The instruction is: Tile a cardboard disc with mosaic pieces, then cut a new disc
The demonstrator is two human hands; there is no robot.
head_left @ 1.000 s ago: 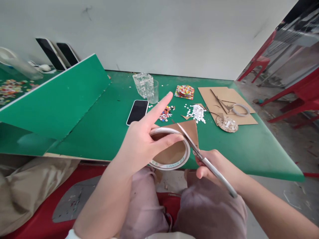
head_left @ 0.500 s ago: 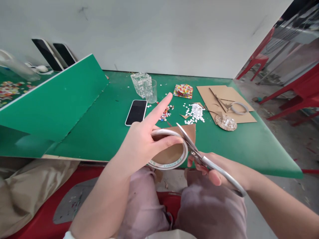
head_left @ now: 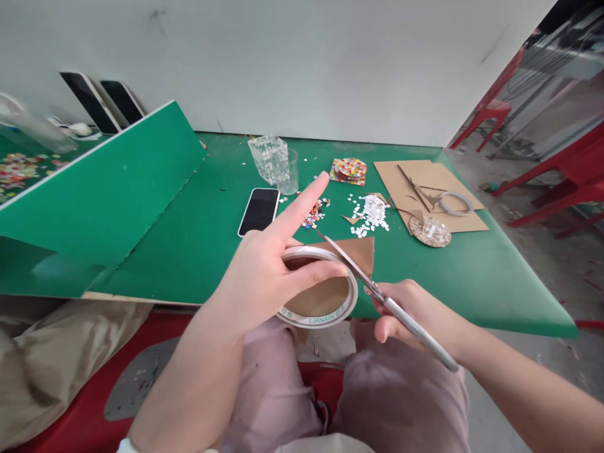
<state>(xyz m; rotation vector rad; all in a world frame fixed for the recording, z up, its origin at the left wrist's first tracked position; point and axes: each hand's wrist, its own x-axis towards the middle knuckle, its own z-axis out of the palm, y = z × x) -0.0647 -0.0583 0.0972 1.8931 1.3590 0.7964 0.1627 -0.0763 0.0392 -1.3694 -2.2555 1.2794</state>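
Note:
My left hand [head_left: 255, 270] is closed on a white roll of tape [head_left: 328, 319], its thumb across the ring and its index finger pointing outward. Flat against the back of the roll lies a piece of brown cardboard [head_left: 362, 253], which shows through the ring and sticks out past its upper right side. With my right hand [head_left: 408, 311] I grip metal scissors [head_left: 419, 332] by the handles. Their blades lie across the cardboard along the roll's upper right edge, nearly closed.
On the green table [head_left: 500, 283], a phone [head_left: 258, 211], clear cup [head_left: 291, 173], white chips [head_left: 372, 212] and mosaic coasters [head_left: 349, 170] lie beyond my hands. Cardboard sheets [head_left: 453, 176] with a second ring are at right; a green divider [head_left: 141, 170] stands left.
The scissor blades have come together and their tips have swung left along the roll's edge. My right hand has shifted slightly right and up. My left hand stays nearly still.

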